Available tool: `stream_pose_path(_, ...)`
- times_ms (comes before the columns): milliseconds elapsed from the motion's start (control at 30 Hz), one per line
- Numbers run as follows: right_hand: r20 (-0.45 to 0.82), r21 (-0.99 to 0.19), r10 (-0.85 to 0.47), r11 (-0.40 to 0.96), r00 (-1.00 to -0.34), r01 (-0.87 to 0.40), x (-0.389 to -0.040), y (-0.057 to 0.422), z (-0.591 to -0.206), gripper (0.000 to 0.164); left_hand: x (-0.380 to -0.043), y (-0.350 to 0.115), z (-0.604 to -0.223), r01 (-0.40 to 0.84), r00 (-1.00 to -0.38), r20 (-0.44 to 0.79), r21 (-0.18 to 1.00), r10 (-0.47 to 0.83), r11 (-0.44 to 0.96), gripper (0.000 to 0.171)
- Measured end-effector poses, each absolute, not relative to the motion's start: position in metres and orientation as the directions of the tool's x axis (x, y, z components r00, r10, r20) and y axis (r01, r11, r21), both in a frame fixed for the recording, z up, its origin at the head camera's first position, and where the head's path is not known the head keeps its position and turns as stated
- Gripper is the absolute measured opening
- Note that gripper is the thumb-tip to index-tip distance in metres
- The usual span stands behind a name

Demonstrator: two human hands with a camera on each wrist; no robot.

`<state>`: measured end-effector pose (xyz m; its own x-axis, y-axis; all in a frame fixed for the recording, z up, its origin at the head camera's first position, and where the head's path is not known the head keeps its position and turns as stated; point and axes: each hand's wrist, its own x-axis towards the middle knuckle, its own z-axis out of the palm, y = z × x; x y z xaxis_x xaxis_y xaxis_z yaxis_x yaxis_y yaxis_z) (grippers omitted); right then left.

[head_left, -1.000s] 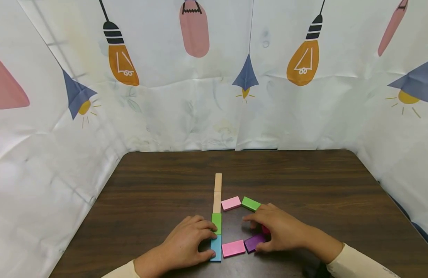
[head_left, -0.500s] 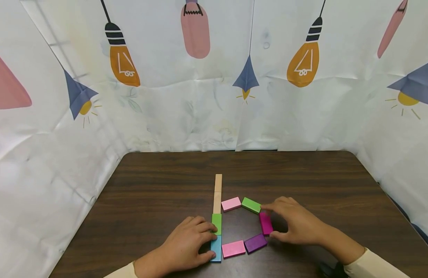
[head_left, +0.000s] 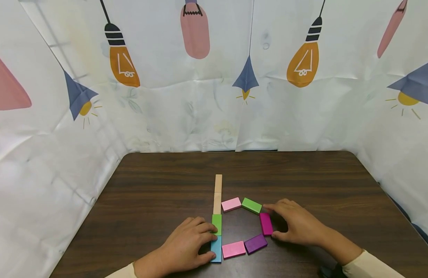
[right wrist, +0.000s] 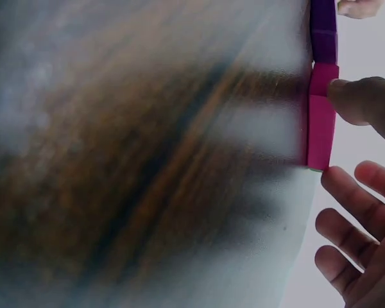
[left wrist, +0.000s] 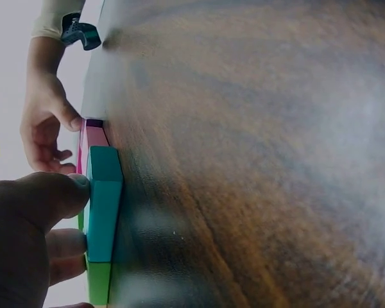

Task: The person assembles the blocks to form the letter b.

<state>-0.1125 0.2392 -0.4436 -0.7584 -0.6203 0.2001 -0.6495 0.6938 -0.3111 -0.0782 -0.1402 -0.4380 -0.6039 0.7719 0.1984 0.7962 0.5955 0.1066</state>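
Note:
My left hand (head_left: 187,244) rests on a column of flat blocks, its fingers and thumb on the blue block (head_left: 216,253) and the green block (head_left: 217,221). In the left wrist view the thumb lies against the edge of the blue block (left wrist: 105,205). A loop of blocks bulges right from the column: a light pink block (head_left: 231,204), another green block (head_left: 251,205), a magenta block (head_left: 266,224), a purple block (head_left: 255,244) and a pink block (head_left: 233,250). My right hand (head_left: 299,224) stands around the magenta block, thumb touching its near end, index finger by its far end, other fingers spread.
Two plain wooden blocks (head_left: 218,193) continue the column toward the back. Everything lies flat on a dark wood-grain table (head_left: 158,181). A white sheet printed with lamps and bulbs (head_left: 186,119) hangs behind and beside the table.
My right hand has drawn back to the right from over the purple and magenta blocks, leaving both uncovered, and has barely moved in the last half second. The left hand has stayed in place.

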Motion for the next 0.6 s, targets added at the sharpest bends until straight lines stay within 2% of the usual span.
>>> stream_pose_path(600, 0.212, -0.314, -0.603, 0.703, -0.769, -0.638, -0.1132, 0.2392, -0.4425, 0.076, -0.0781, -0.1406, -0.4374, 0.796, -0.604, 0.192, 0.108, 0.773, 0.595, 0.036)
